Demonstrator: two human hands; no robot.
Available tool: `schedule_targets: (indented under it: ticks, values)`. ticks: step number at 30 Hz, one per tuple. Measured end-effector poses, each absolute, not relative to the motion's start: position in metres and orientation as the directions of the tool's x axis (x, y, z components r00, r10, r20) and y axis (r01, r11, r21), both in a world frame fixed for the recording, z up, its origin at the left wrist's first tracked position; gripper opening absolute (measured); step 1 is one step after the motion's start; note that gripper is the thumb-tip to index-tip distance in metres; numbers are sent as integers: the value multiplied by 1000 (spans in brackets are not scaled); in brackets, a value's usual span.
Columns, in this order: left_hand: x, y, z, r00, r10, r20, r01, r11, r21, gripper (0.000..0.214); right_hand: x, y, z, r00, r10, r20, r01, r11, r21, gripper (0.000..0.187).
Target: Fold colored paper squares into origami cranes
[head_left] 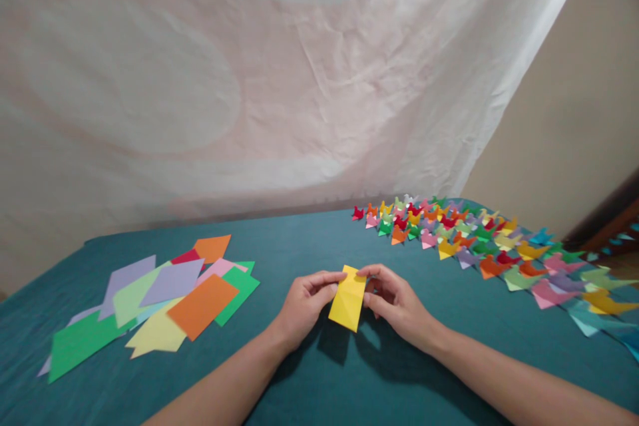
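Observation:
A yellow piece of folded paper (348,303) is held up a little above the cloth, its shadow falling below it. It is a narrow upright rectangle, slightly tilted, with crease lines across its face. My left hand (310,303) pinches its left edge near the top between thumb and fingers. On the opposite side, my right hand (394,296) grips the upper right edge, with its index finger at the top corner and its thumb by the side. The paper's back is hidden from me.
Loose coloured paper sheets (202,306) lie overlapping on the left of the teal cloth-covered table (299,239). Rows of small folded paper birds (466,257) in many colours stand on the right. Behind the table hangs a pale fabric sheet (279,93).

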State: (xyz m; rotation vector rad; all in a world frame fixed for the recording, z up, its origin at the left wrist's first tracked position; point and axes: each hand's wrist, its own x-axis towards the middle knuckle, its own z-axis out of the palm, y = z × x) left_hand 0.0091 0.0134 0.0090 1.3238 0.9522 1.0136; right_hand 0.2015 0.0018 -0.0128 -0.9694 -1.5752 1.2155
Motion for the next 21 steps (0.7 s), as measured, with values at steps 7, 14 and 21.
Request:
schedule_targets:
  ticks: [7,14,21]
  values:
    - [9,15,5,329,942,60,-31,-53,998,28,200,4,-15,-252,948,194,117,229,-966,22]
    - [11,15,2,293,956,2,-22,5,1000,30,200,7,-17,-203,957,206,170,241,-955,22]
    - [11,16,3,288,958,2,-6,0,1000,32,203,9,-18,-146,966,211,236,241,-941,26]
